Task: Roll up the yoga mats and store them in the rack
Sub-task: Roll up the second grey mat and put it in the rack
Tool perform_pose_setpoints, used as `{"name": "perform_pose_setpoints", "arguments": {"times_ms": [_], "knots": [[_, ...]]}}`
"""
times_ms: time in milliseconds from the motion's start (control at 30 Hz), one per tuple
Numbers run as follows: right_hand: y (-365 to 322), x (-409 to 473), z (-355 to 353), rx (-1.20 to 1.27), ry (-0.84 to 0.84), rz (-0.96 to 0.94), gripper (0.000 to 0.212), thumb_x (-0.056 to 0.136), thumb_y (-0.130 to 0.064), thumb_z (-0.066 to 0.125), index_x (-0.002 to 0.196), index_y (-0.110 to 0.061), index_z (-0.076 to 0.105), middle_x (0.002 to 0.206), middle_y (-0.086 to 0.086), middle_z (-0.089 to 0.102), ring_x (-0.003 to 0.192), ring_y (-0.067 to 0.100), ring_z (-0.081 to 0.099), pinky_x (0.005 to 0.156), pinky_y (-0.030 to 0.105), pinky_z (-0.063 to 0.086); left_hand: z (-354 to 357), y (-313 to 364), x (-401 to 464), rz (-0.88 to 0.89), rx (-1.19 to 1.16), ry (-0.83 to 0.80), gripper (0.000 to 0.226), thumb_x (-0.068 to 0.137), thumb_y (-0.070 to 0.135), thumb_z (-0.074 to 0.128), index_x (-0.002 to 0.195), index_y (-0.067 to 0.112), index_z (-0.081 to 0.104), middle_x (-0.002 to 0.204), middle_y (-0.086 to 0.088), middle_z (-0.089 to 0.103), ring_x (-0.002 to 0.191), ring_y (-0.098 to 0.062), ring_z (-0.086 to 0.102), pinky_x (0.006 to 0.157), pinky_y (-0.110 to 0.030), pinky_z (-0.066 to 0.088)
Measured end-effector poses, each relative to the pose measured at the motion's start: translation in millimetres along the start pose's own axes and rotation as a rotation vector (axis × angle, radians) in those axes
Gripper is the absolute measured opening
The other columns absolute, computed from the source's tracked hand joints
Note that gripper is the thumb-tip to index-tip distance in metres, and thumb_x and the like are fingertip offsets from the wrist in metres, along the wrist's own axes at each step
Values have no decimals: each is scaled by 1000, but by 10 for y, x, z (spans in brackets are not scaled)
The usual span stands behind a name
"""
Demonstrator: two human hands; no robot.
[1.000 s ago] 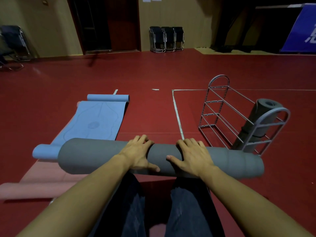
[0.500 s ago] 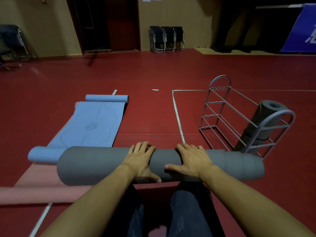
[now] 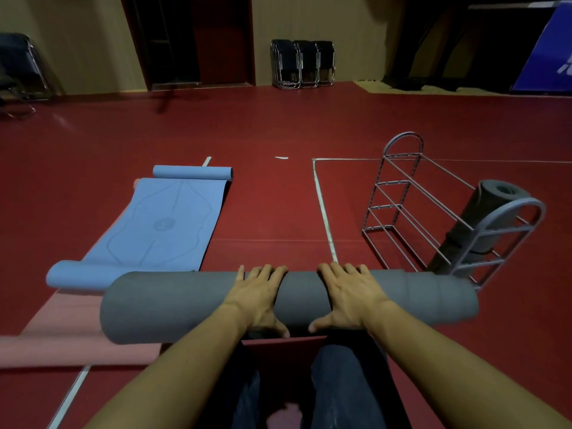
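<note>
A thick grey foam yoga mat (image 3: 185, 308), fully rolled into a long cylinder, lies crosswise on the dark red floor (image 3: 278, 196) just in front of the person's knees. The left hand (image 3: 258, 297) and the right hand (image 3: 348, 297) rest side by side on its middle, palms down, fingers (image 3: 266, 272) draped flat over the top of the roll and thumbs tucked against its near side. Beside its left end lies a light blue mat (image 3: 167, 224), spread flat with both ends curled, on top of a pink mat (image 3: 71, 339). Near its right end stands a grey wire rack (image 3: 399, 209), with a dark grey rolled mat (image 3: 483, 218) leaning upright against it. Folded chairs (image 3: 301, 65) stand by the far wall.
</note>
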State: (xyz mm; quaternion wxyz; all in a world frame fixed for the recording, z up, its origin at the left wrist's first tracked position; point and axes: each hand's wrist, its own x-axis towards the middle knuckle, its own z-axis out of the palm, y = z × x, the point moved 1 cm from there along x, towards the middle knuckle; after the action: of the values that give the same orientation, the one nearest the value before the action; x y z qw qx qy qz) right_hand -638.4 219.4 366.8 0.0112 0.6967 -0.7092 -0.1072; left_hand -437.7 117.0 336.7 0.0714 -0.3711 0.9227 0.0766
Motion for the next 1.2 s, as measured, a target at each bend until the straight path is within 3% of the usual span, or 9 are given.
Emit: {"name": "perform_pose_setpoints", "arguments": {"times_ms": [100,233,533,800,933,1200], "knots": [[10,21,12,-20,-20,-20,126,59,-95,59,152,-18,26,144,4,45,126,32,50,107,52,37,15,-16,18,1,43,28,133,55,85,75,158,29,13,154,0,34,142,-29,36,120,-61,20],[-3,7,31,-14,27,-16,116,62,-95,54,147,-19,33,139,3,47,121,30,50,104,51,38,24,-39,12,17,115,78,128,58,90,65,157,25,18,149,0,38,135,-29,41,112,-54,31],[22,-130,-182,-24,123,-45,111,65,-96,46,146,-20,37,137,1,50,120,28,51,104,50,37,-187,-54,-116,39,146,168,123,57,94,59,154,27,25,144,4,44,130,-25,44,109,-48,33],[116,-243,-908,-130,232,-60,113,67,-96,48,148,-17,36,139,5,49,123,31,51,103,50,40,-884,-28,-333,55,124,261,123,58,93,64,155,29,23,149,6,40,136,-23,41,114,-48,32],[87,-454,-1107,-71,226,-26,114,64,-99,48,147,-21,37,136,2,50,121,28,53,101,47,42,-1219,47,-510,86,151,208,125,53,94,66,154,31,24,146,8,42,131,-22,43,109,-48,38],[-77,-990,-999,114,53,-35,112,56,-103,48,139,-28,44,130,-7,55,118,21,56,98,41,46,-1291,318,-996,133,182,2,114,45,93,71,140,38,40,128,11,54,117,-20,53,99,-42,47]]}}
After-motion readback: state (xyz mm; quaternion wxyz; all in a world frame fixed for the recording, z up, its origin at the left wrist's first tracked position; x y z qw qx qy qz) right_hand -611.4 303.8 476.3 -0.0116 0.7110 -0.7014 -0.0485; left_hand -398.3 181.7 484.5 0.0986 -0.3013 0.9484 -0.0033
